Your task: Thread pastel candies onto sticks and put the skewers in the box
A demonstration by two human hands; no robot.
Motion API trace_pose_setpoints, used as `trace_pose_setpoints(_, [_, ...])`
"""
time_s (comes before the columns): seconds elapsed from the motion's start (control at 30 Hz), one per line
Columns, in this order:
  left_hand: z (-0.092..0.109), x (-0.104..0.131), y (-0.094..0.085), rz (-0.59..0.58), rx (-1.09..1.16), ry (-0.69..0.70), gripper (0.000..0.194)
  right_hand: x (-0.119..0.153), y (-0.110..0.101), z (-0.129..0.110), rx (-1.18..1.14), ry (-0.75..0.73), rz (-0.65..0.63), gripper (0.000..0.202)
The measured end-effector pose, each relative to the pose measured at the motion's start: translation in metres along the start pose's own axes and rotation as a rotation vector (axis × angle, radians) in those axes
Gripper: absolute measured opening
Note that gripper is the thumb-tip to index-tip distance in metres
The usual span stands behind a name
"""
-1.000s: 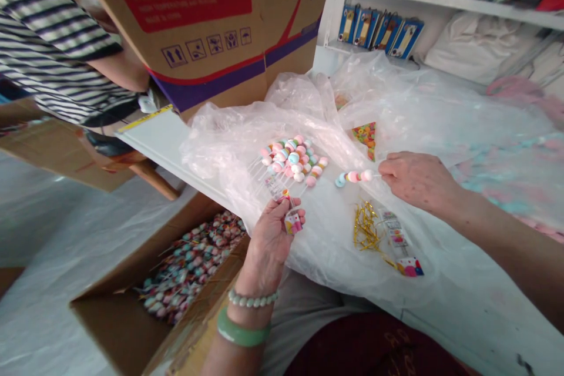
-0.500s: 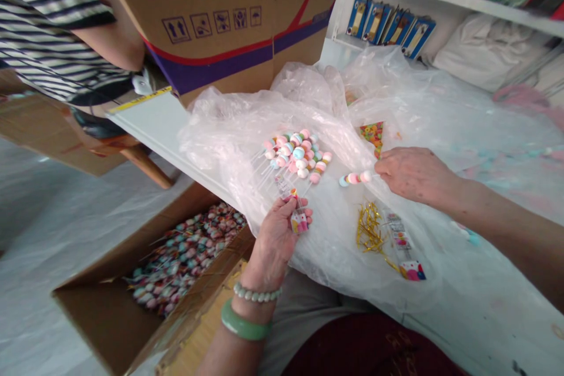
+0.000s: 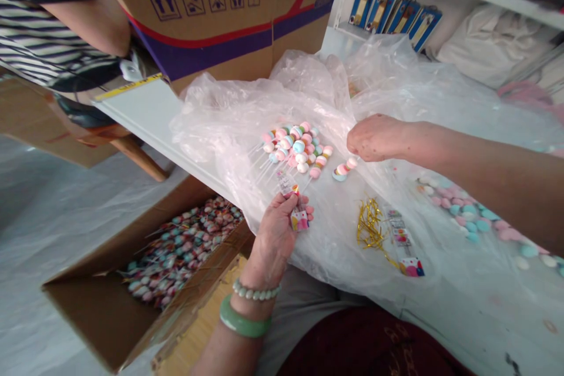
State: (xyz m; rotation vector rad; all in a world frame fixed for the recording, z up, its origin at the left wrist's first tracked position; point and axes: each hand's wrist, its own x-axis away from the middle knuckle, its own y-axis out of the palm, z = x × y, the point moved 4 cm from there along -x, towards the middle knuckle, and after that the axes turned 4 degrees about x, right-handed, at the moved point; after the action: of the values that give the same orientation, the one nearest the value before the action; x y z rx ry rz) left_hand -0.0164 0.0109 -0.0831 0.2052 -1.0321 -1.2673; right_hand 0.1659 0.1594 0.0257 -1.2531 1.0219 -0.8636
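My left hand point(image 3: 282, 220) is closed on a small clear printed candy bag point(image 3: 300, 220), pinched between thumb and fingers. Over the plastic sheet, my right hand point(image 3: 370, 136) has its fingers curled at the stick end of a marshmallow skewer point(image 3: 343, 169); the fingertips face away from me. That skewer points down and to the left, with pink, white and blue pieces. Between the hands and farther back lies a pile of marshmallow skewers point(image 3: 297, 147), sticks toward the left. Gold twist ties point(image 3: 370, 226) and more printed bags point(image 3: 405, 244) rest to the right.
An open carton point(image 3: 83, 299) with many skewers stands at lower left. A large cardboard box point(image 3: 211, 41) sits at the back of the table. Loose marshmallows point(image 3: 476, 214) lie at right under the plastic sheet point(image 3: 238, 106). A person in a striped shirt point(image 3: 26, 29) is at left.
My right hand has moved left and slightly away from me, bringing the skewer nearer the pile and tilting it. A colourful triangular piece beside that hand is now hidden. My left hand stays put.
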Motion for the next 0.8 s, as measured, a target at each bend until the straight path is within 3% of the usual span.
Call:
trace_pose_setpoints(0.1, [0.001, 0.000, 0.000, 0.008, -0.013, -0.011, 0.001, -0.002, 0.002, -0.010, 0.235, -0.134, -0.377, 0.039])
trace_pose_setpoints(0.17, [0.001, 0.000, -0.001, 0.019, -0.013, -0.019, 0.002, 0.003, -0.012, -0.010, 0.282, -0.132, -0.441, 0.036])
trace_pose_setpoints(0.23, [0.002, 0.000, -0.002, 0.020, -0.010, -0.025, 0.002, 0.012, -0.028, -0.004, 0.208, -0.099, -0.427, 0.032])
trace_pose_setpoints(0.33, [0.002, 0.001, -0.004, 0.027, -0.010, -0.036, 0.002, 0.038, -0.038, 0.020, -0.081, 0.007, -0.385, 0.027])
trace_pose_setpoints(0.43, [0.002, 0.003, -0.003, 0.056, 0.013, -0.043, 0.007, 0.076, -0.031, 0.050, -0.451, 0.198, -0.355, 0.023])
trace_pose_setpoints(0.53, [0.002, 0.006, 0.007, -0.009, 0.068, -0.069, 0.014, 0.118, -0.020, 0.067, -0.752, 0.431, -0.315, 0.021])
trace_pose_setpoints(0.67, [0.000, 0.013, 0.034, -0.172, 0.078, -0.111, 0.026, 0.158, -0.012, 0.057, -1.047, 0.560, -0.259, 0.022])
trace_pose_setpoints(0.8, [-0.004, 0.013, 0.059, -0.237, -0.076, -0.143, 0.022, 0.172, -0.004, 0.039, -1.143, 0.646, -0.148, 0.020])
